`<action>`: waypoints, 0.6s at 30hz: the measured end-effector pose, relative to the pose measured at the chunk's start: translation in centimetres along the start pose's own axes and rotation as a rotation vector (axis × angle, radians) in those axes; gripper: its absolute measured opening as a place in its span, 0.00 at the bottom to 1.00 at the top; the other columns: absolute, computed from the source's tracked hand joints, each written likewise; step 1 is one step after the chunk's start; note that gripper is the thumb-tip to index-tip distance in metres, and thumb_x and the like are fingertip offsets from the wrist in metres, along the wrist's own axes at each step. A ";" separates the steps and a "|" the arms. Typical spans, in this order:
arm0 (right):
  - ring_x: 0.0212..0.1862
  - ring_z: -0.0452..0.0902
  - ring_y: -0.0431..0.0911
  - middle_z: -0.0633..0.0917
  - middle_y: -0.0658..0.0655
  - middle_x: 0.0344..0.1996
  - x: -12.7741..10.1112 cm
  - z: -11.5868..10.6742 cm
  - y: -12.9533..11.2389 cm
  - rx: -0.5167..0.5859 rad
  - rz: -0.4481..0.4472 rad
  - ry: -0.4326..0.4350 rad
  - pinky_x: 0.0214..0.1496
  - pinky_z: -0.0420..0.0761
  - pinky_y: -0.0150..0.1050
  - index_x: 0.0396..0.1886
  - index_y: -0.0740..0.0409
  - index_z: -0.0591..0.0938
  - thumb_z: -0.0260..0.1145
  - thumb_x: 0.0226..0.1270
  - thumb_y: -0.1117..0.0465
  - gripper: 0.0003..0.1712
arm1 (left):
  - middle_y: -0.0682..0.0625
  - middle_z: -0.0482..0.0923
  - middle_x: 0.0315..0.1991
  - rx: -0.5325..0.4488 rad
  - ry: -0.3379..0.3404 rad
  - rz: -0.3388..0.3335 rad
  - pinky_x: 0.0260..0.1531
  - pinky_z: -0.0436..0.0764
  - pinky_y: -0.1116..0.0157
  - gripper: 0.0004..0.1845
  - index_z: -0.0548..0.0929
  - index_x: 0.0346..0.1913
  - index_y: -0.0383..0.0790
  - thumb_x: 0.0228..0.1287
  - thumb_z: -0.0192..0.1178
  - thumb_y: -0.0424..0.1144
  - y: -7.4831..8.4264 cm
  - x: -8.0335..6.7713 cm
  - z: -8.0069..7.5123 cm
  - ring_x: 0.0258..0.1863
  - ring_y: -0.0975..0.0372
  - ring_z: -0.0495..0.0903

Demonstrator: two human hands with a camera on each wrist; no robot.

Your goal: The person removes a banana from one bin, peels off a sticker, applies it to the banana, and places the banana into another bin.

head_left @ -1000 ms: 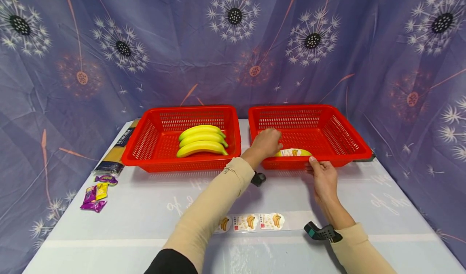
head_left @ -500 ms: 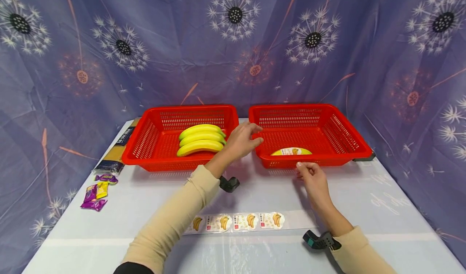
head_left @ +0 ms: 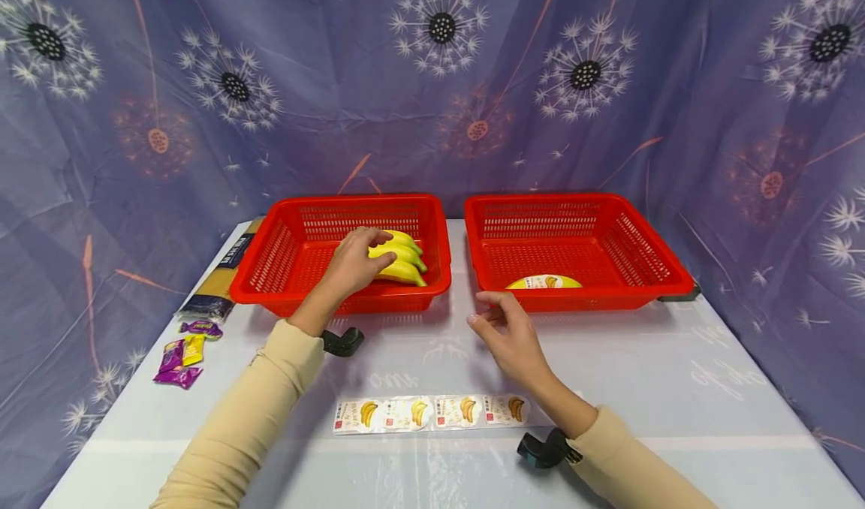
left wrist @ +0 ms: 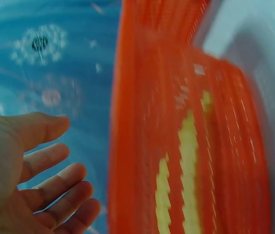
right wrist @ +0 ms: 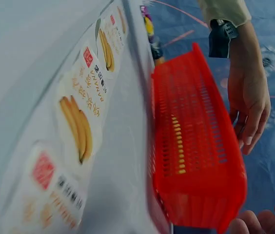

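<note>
A: State of your hands?

B: Both released. My left hand (head_left: 353,260) is above the left basket (head_left: 405,301), thumb apart from loosely bent fingers, gripping nothing. My right hand (head_left: 510,338) is off the front right corner of the left basket, thumb and index apart, also gripping nothing.

A: Bananas?

B: Three bananas (head_left: 404,255) side by side inside the left basket, partly covered by my left hand in the head view. Left wrist view shows yellow through the basket slots, blurred; fingers there are clear of the basket.

A: Second basket?

B: Right basket (head_left: 608,299), also red plastic mesh, just right of the left basket, narrow gap between. One more banana (head_left: 571,284) lies in it along the front wall, white label (head_left: 543,281) on its side. Front wall hides its lower edge.

A: Labels?

B: Clear strip (head_left: 537,417) flat on the tabletop (head_left: 405,471), nearer me than the left basket and running off to its right. Four banana labels (head_left: 467,411) on it.

A: Anything else?

B: Left of the left basket: gold-and-black package (head_left: 219,280) close beside it; three purple candies (head_left: 173,355) and a yellow one (head_left: 194,349) farther forward.
</note>
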State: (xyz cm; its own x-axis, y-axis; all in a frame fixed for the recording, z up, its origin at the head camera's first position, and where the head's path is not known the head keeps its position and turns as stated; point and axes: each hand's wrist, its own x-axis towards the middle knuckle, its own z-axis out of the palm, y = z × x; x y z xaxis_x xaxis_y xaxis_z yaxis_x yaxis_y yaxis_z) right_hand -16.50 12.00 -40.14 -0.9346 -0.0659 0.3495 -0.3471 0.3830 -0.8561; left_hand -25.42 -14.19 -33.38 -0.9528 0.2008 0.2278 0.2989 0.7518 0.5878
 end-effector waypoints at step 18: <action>0.61 0.72 0.57 0.62 0.60 0.70 5.9 5.5 -0.2 0.035 0.059 -0.090 0.58 0.76 0.49 0.71 0.62 0.59 0.66 0.61 0.56 0.42 | 0.29 0.66 0.63 0.006 -0.359 -0.221 0.62 0.67 0.47 0.32 0.64 0.67 0.31 0.62 0.59 0.42 -8.1 0.7 -2.8 0.62 0.40 0.67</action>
State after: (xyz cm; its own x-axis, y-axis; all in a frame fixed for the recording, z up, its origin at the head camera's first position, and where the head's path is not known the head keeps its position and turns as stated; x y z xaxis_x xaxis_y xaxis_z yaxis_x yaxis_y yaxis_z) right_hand -22.33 6.44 -40.04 -0.9562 -0.1273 0.2637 -0.2922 0.3567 -0.8873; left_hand -28.33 -21.94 -35.80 -0.9525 0.2391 -0.1889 0.0856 0.8049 0.5872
